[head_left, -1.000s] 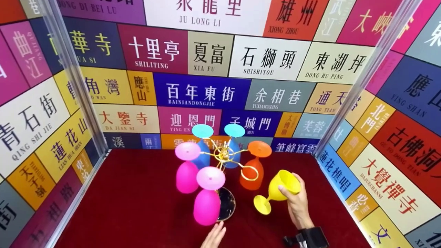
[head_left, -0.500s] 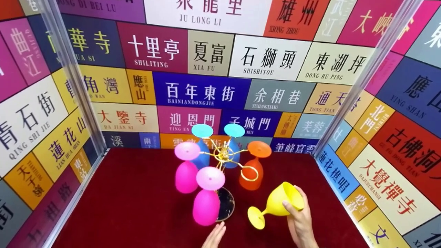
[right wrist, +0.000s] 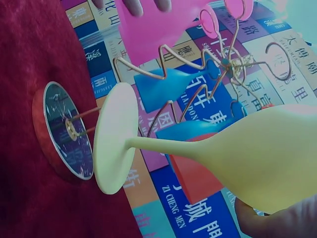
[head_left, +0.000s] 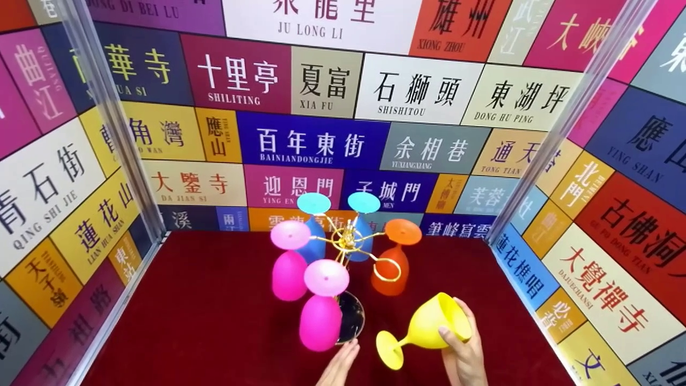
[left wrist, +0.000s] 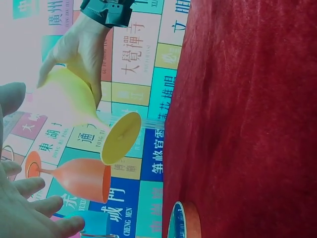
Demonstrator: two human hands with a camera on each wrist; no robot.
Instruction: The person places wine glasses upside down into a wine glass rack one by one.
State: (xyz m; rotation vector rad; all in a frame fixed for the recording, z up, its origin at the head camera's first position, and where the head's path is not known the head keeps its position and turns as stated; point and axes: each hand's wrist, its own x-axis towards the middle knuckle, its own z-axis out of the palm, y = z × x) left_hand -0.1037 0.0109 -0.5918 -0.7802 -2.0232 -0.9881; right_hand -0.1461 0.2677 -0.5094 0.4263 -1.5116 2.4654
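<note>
My right hand point(head_left: 462, 351) grips the bowl of a yellow goblet point(head_left: 423, 328), tilted with its foot point(right wrist: 113, 138) pointing left toward the gold wire rack point(head_left: 351, 244). The rack stands on a round mirrored base point(head_left: 351, 317) and carries upside-down goblets: two pink point(head_left: 320, 313), two blue point(head_left: 363, 225) and one orange point(head_left: 392, 262). One wire loop point(head_left: 387, 271) at the front right holds nothing. My left hand point(head_left: 338, 367) lies with straight fingers at the base's near edge, just under the front pink goblet. In the left wrist view the yellow goblet point(left wrist: 84, 116) hangs above the red cloth.
The red cloth floor point(head_left: 214, 321) is boxed in by walls of coloured signs with Chinese characters: left wall point(head_left: 59, 187), back wall point(head_left: 332, 145), right wall point(head_left: 600, 225). Metal posts point(head_left: 115, 123) mark the back corners.
My right hand has carried the yellow goblet down and a little left, tipping its foot lower toward the rack's base. My left hand has crept slightly closer to the base.
</note>
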